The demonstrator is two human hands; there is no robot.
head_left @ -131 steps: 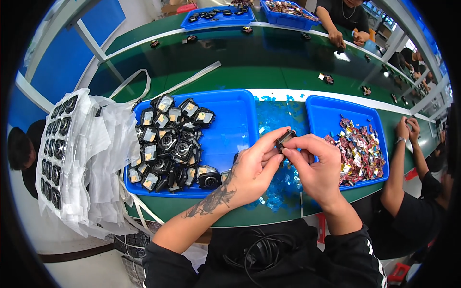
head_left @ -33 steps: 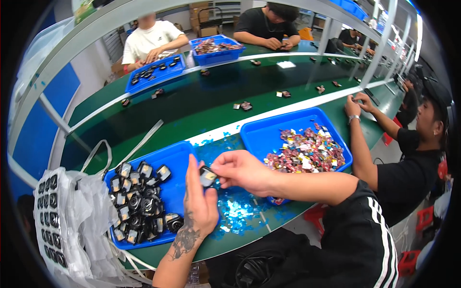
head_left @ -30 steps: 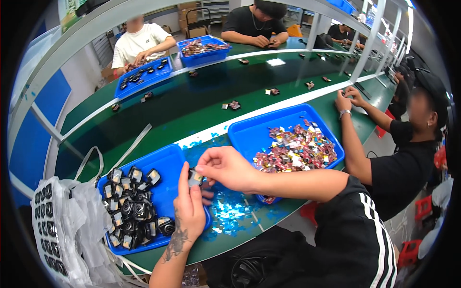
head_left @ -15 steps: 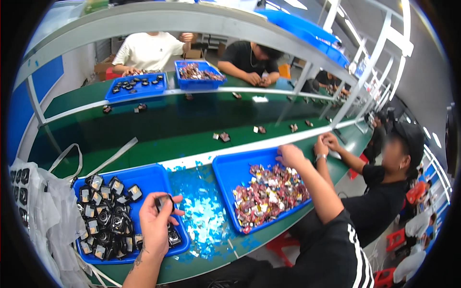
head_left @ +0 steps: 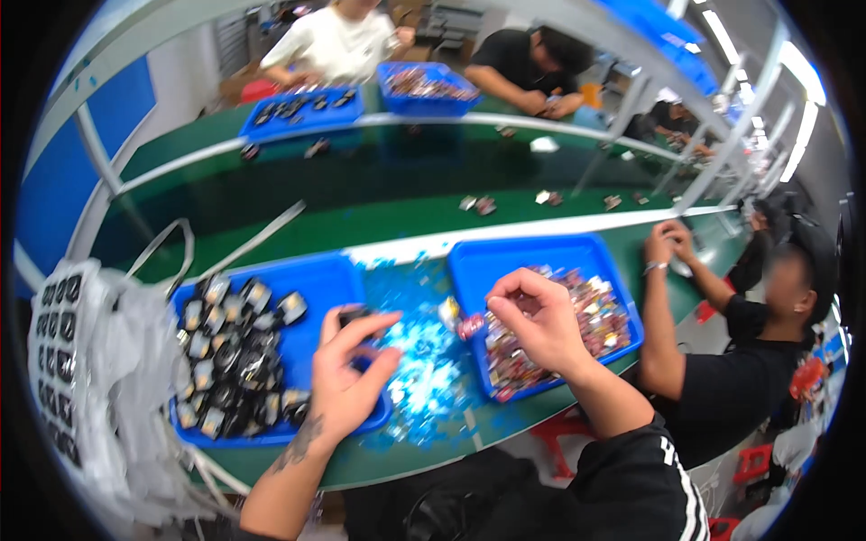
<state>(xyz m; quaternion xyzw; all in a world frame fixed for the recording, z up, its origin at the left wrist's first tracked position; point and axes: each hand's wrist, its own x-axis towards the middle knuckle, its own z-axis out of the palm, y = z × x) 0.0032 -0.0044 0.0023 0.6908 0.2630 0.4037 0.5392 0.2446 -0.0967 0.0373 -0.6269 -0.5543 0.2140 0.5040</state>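
In my left hand (head_left: 347, 379) a black watch case (head_left: 354, 316) is held among curled fingers, mostly hidden; the thumb and index fingertips stand apart. That hand is over the right side of a blue tray (head_left: 311, 270) with many similar black watch cases (head_left: 239, 352). My right hand (head_left: 541, 325) is above the left part of another blue tray (head_left: 523, 252), its thumb and index finger pinched together. At their tips is a small red-and-yellow electronic part (head_left: 467, 325); blur hides the exact contact. Many small reddish and silver parts (head_left: 595, 316) fill that tray.
Blue film scraps (head_left: 424, 361) litter the green table between the trays. Plastic-wrapped black pieces (head_left: 68, 334) stand at the left. A belt (head_left: 361, 203) carrying small parts runs beyond a white rail. A co-worker (head_left: 722, 334) sits at my right; others work across the belt.
My right hand has come leftward from the tray's far edge, with a small part now at its fingertips. My left hand's thumb and index finger have spread. The whole view has shifted.
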